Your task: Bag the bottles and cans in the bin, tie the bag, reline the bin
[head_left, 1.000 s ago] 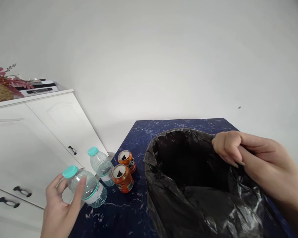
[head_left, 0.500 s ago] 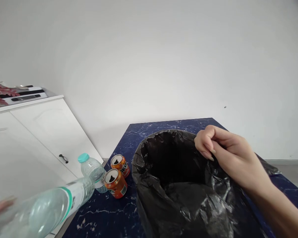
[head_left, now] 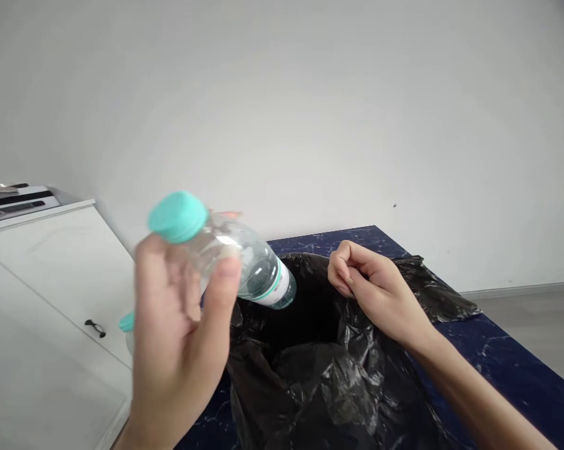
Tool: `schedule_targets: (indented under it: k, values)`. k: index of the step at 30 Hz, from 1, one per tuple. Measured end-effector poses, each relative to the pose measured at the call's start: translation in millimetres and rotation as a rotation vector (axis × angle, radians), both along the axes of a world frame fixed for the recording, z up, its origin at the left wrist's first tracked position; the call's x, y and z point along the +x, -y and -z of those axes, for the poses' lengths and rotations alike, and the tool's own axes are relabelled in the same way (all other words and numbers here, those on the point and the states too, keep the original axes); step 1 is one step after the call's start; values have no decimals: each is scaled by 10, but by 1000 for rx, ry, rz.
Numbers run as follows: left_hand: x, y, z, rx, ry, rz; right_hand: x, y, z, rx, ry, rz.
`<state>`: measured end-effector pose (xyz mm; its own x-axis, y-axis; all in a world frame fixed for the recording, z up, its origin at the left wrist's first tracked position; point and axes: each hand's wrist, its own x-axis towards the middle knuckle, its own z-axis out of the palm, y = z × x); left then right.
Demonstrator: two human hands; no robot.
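My left hand grips a clear plastic bottle near its turquoise cap. The bottle is tilted, its base pointing down to the right over the mouth of a bin lined with a black plastic bag. Inside the bag it is too dark to make anything out. At the bag's far right rim, my right hand is closed with the rim pinched in its fingers. A second bottle's turquoise cap peeks out left of my left wrist; the rest of that bottle is mostly hidden.
The bin stands on a dark blue marbled table. A loose piece of black plastic lies on the table's right side. A white cabinet is at the left, and a pale wall rises behind.
My left hand has brought the bottle from the lower left up and right, over the bag's opening. The view has shifted rightward, and the orange cans are now hidden. My right hand keeps its grip.
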<state>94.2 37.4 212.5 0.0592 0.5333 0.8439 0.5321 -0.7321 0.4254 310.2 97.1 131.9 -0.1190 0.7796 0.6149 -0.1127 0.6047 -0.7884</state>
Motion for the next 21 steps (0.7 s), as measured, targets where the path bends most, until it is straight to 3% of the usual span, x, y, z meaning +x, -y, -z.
schedule_targets:
  k: [3, 12, 18, 21]
  values:
    - [122, -67, 38, -96, -41, 34, -9, -9, 0, 5, -7, -5]
    - [120, -244, 108, -430, -205, 18, -28, -13, 1, 4, -34, 7]
    - [119, -288, 99, -494, -238, -17, -20, -5, -3, 1, -28, 4]
    - [122, -267, 63, -461, -167, -6, -16, -6, 2, -4, -30, 3]
